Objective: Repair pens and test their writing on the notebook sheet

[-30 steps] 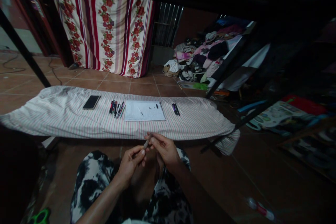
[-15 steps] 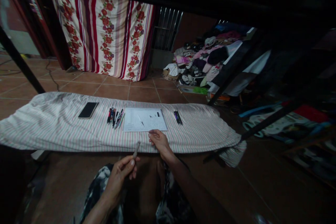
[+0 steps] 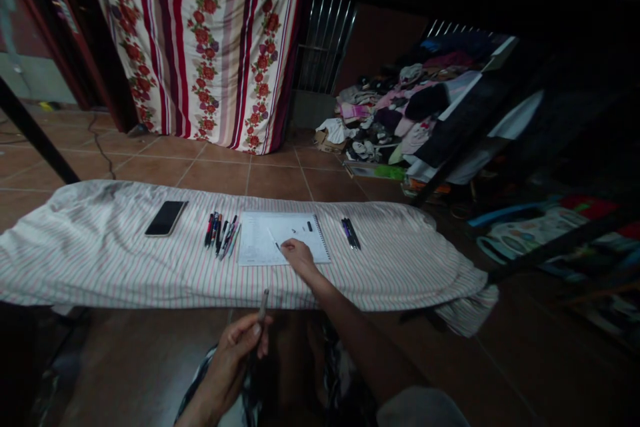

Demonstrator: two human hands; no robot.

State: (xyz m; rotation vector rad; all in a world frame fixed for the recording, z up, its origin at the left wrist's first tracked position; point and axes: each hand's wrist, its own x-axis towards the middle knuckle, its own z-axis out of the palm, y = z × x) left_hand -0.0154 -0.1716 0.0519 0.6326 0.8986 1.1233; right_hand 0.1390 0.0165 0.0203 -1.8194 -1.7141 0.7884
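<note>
My left hand is closed round a slim pen barrel that points up, held in front of the cloth's near edge. My right hand reaches onto the open spiral notebook and its fingertips pinch at a thin refill-like piece lying on the page. A small black cap lies on the page's far right. A bunch of several pens lies left of the notebook, and two dark pens lie to its right.
Everything rests on a long board covered in striped cloth. A black phone lies toward its left. Behind are a flowered mattress, tiled floor and a heap of clothes. Dark metal bars cross both sides.
My right hand left the pen barrel and reached forward onto the notebook page. My left hand kept the barrel and lowered slightly. The view moved closer to the board.
</note>
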